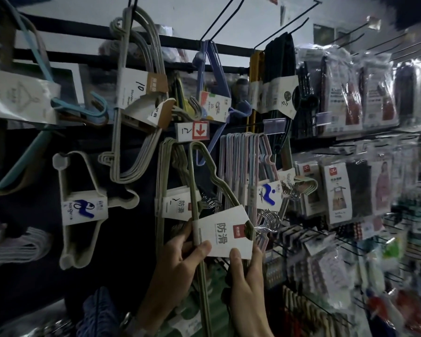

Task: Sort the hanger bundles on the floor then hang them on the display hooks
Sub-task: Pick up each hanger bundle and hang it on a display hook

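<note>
A bundle of olive-green wire hangers (199, 181) with a white paper sleeve (225, 233) is raised against the display wall. My left hand (178, 259) grips the sleeve's left edge and the wires. My right hand (247, 276) pinches the sleeve's lower right corner. The bundle's top bend sits just under a display hook (180, 142) with a price tag (191, 131) bearing a red arrow. A matching bundle (170, 186) hangs right behind it on that hook.
Other hanger bundles crowd the wall: grey ones (136, 93), a white plastic set (80, 205), blue ones (212, 76), pastel wire ones (243, 171). Bagged goods (345, 190) fill the racks at right. Bare black hooks (284, 27) jut out above.
</note>
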The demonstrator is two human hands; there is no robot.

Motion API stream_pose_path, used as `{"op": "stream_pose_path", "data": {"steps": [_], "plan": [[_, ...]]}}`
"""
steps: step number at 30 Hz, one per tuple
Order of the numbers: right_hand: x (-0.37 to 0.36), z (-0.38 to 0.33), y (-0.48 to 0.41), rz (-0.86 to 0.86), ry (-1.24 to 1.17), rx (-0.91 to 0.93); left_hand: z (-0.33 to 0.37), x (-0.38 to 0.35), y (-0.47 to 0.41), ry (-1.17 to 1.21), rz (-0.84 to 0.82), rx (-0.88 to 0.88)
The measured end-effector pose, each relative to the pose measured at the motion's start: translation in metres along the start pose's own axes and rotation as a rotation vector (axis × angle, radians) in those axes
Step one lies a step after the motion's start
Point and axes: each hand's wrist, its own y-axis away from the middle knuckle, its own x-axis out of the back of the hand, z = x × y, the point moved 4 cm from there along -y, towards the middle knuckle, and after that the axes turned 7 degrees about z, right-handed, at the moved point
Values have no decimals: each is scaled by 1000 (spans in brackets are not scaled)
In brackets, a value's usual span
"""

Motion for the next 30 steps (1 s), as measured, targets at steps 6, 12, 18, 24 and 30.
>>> {"op": "stream_pose_path", "data": {"steps": [6, 12, 18, 24, 30], "plan": [[-1, 29, 3, 54, -4, -93, -16, -7, -4, -41, -28, 46], [-5, -7, -13, 48, -17, 43, 7, -8, -27, -53, -16, -14], [-6, -24, -10, -33, -24, 65, 11, -1, -23, -4, 37, -52], [-14, -15, -6, -67, 8, 68, 9, 7, -16, 34, 57, -36], [-35, -4, -28, -107, 113, 16, -5, 16, -44, 13, 112, -4]]}}
